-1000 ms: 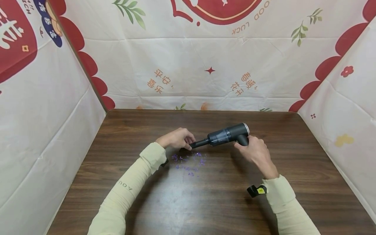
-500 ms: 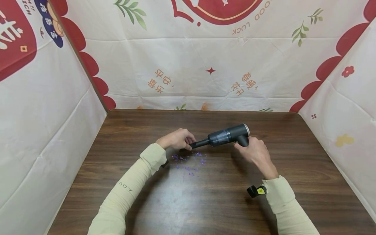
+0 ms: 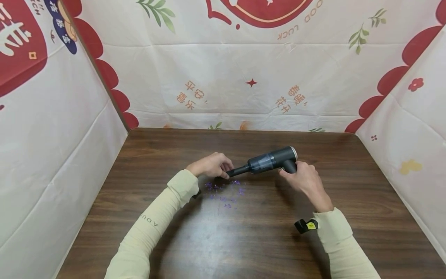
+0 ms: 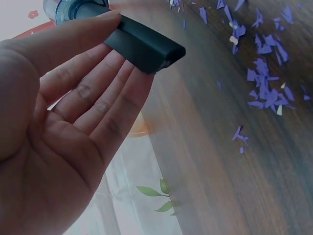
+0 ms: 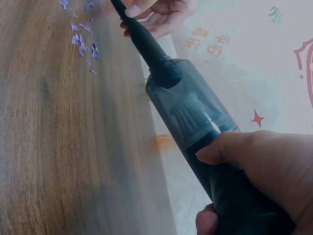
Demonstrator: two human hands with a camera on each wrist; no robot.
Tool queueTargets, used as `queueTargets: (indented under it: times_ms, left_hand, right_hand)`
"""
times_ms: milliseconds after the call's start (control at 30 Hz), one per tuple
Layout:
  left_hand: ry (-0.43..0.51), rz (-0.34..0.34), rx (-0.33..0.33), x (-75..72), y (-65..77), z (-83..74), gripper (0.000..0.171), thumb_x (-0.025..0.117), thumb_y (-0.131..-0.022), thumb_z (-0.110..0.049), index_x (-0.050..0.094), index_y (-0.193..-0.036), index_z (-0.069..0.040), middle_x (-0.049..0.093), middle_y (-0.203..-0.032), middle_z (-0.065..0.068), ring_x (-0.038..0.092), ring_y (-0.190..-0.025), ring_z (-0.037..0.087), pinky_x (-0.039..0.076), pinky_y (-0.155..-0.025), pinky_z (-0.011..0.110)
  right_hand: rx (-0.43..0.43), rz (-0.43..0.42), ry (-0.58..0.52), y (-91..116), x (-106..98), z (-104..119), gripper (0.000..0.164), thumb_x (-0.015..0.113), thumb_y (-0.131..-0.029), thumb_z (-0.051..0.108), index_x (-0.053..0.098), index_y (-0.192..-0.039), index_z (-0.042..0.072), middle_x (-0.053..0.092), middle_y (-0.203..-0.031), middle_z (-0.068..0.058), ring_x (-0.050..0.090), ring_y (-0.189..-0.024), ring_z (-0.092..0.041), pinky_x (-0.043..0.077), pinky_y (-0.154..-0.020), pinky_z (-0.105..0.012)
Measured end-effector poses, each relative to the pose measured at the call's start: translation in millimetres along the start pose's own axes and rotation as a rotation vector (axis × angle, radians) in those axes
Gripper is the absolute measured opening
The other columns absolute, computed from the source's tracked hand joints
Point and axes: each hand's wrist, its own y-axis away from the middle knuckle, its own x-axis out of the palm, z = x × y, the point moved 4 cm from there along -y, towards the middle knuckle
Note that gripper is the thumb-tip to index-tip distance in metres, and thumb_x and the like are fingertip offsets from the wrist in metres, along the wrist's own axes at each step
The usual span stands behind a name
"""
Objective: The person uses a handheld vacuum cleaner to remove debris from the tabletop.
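A black handheld vacuum cleaner [image 3: 265,162] with a clear dust cup [image 5: 195,107] is held slantwise above the table, its nozzle pointing left. My right hand [image 3: 304,181] grips its handle, the thumb lying along the dark body in the right wrist view. At the other end, my left hand [image 3: 210,164] pinches the flat nozzle [image 4: 146,46], thumb on top and fingers underneath. Small purple paper scraps [image 4: 264,85] lie scattered on the wood, just on the near side of the nozzle in the head view. A few pale bits are mixed among them.
The brown wooden table [image 3: 258,240] runs back to a white printed cloth [image 3: 223,77]. Similar cloth walls rise along its left and right sides. A black strap device with a yellow label [image 3: 306,226] sits at my right wrist.
The head view has shifted very slightly. Both hands keep the same hold on the vacuum cleaner, and the purple scraps lie as before.
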Motion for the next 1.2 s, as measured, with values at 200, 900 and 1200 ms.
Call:
queueTargets:
  times_ms: [200,900,1200]
  left_hand:
    - [-0.003,-0.009,-0.003,0.4,0.8,2.4,0.027,0.079,-0.085,-0.012,0.072,-0.111,-0.008,0.072,-0.1,0.003,0.067,-0.092,0.013,0.054,-0.084,0.024]
    - [0.041,-0.02,-0.023,0.3,18.0,18.0,0.03,0.079,-0.085,-0.011,0.071,-0.112,-0.006,0.072,-0.101,0.005,0.067,-0.092,0.014,0.054,-0.084,0.024]
    - [0.045,-0.019,-0.052,1.3,29.7,27.8,0.029,0.079,-0.085,-0.012,0.071,-0.113,-0.007,0.072,-0.099,0.003,0.067,-0.09,0.012,0.054,-0.083,0.024]
  right_hand:
    - [-0.004,0.016,-0.005,-1.9,-2.6,2.5,0.052,0.063,-0.092,0.043,0.056,-0.104,-0.006,0.054,-0.075,-0.012,0.052,-0.06,-0.023,0.041,-0.048,-0.03]
    - [-0.044,0.039,0.008,-6.9,4.8,23.2,0.056,0.066,-0.091,0.046,0.056,-0.106,-0.007,0.057,-0.078,-0.015,0.054,-0.061,-0.024,0.042,-0.049,-0.031]
    - [-0.056,0.055,0.004,-8.1,13.6,33.9,0.057,0.066,-0.091,0.045,0.056,-0.109,-0.008,0.058,-0.078,-0.015,0.054,-0.06,-0.024,0.043,-0.048,-0.03]
